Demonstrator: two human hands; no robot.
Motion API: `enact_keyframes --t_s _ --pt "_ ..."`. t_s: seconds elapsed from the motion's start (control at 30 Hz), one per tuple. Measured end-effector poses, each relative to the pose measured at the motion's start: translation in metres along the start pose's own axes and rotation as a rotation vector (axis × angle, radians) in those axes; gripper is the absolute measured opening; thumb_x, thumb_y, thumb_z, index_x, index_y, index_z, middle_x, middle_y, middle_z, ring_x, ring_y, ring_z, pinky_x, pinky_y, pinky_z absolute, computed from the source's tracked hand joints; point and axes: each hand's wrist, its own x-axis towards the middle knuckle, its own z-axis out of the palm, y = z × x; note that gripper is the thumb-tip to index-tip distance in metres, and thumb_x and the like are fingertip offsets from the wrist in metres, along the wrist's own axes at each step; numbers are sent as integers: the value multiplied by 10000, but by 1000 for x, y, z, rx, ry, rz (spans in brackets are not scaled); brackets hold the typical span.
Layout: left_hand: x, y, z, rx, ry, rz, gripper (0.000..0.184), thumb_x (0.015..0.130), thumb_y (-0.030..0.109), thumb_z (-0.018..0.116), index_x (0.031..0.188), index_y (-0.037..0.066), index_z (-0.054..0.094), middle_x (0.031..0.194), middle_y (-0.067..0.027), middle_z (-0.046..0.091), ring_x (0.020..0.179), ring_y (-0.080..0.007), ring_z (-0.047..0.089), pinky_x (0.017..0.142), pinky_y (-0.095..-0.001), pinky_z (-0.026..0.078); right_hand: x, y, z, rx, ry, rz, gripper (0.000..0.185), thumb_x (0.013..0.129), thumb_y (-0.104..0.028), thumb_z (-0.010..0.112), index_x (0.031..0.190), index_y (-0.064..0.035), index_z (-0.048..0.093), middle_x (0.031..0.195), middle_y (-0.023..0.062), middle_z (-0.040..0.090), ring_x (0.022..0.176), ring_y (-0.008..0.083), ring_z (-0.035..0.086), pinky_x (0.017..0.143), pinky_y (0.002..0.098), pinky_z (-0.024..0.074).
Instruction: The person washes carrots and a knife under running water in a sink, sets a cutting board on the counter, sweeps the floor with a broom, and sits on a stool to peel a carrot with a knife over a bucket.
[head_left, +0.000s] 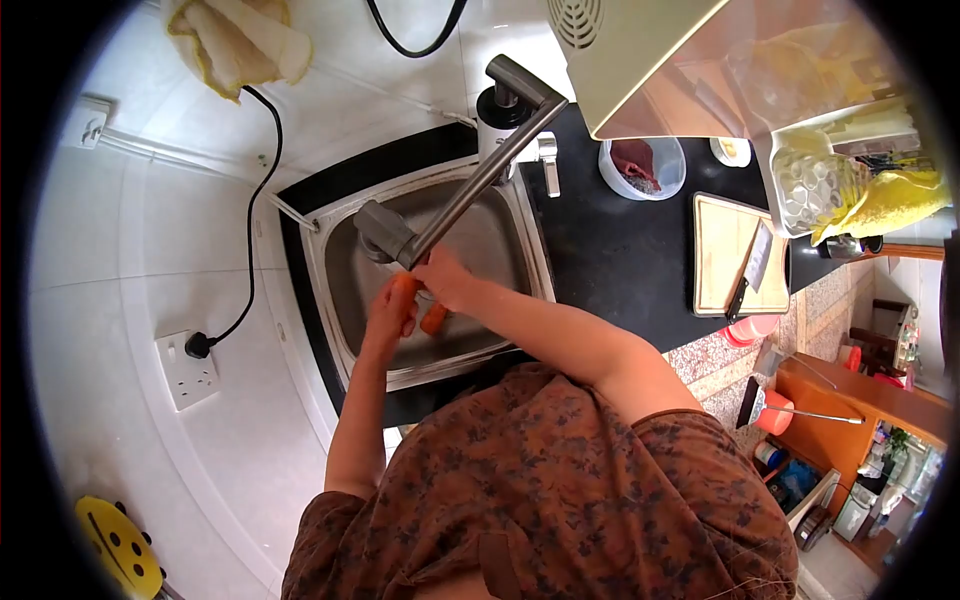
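Over the sink [484,230], my left hand [383,318] is closed around an orange carrot [404,290]. My right hand [445,280] is closed at the upper end of the same carrot, its fingertips partly hidden below the faucet [480,190]. The faucet head hangs just above both hands. A second carrot [434,320] lies lower in the basin, beside my left hand. Between the hands is a small pale patch that I cannot make out.
Right of the sink, the black counter [600,270] holds a bowl [670,172] with dark red meat and a cutting board [715,250] with a cleaver [757,262] on it. A small white dish [733,152] stands behind. A dish rack [800,180] overhangs the counter.
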Motion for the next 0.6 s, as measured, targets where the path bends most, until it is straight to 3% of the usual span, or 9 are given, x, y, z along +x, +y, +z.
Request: enact_keyframes --t_s 0.03,0.17,0.23,0.27,0.37,0.43,0.47,0.53,0.6 --pt "1 1 7 -57 -32 -25 404 952 440 380 1108 89 504 599 9 454 391 -70 322 365 -217 251 0 5 9 -255 235 -67 228 885 -137 498 1076 -14 517 1031 120 553 951 251 563 797 372 485" --pt "-4 7 25 -119 -142 -37 403 951 467 362 1036 94 486 598 1 458 394 -78 334 363 -222 252 39 12 5 -291 270 144 235 863 -90 489 1084 -17 521 1031 148 575 975 332 566 813 399 464" --pt "-6 14 26 59 -130 31 344 954 414 396 1015 83 470 597 -12 466 412 -80 392 367 -230 285 54 17 -8 -706 -18 -171 227 852 -93 491 1058 -9 535 1019 185 594 995 373 559 812 416 462" --pt "-4 10 24 57 -127 26 344 954 414 396 1015 83 470 597 -12 466 412 -80 392 367 -230 285 64 24 -9 -706 -21 -166 227 852 -93 491 1058 -9 535 1019 185 594 995 373 559 812 416 462" --pt "13 -13 5 220 17 162 277 938 323 456 1027 61 455 567 -16 459 422 -88 444 374 -237 317 72 36 3 -301 -45 -392 208 844 -134 516 994 3 555 961 168 612 933 319 583 771 386 473" --pt "35 -24 -12 327 115 234 194 889 205 510 950 20 504 527 -25 476 448 -102 499 383 -257 348 25 -32 26 -59 16 -17 203 835 -151 537 952 11 570 916 133 611 855 237 577 712 349 474" --pt "41 -22 -17 323 121 227 194 889 205 510 950 20 504 527 -25 476 448 -102 499 383 -257 348 9 -56 29 -61 11 -10 203 835 -151 537 952 11 570 916 133 611 855 237 577 712 349 474" --pt "53 -19 -27 427 44 260 143 831 129 541 750 11 553 504 -37 498 482 -104 527 379 -279 355 -13 -84 27 -420 -207 -64 225 814 -147 577 971 14 571 890 104 595 811 195 540 690 326 461" --pt "65 -26 -36 422 44 249 177 803 136 550 677 12 561 511 -64 531 506 -144 560 402 -311 378 5 -78 10 -383 -330 -33 228 795 -143 603 967 3 570 875 97 587 800 185 533 679 319 457"
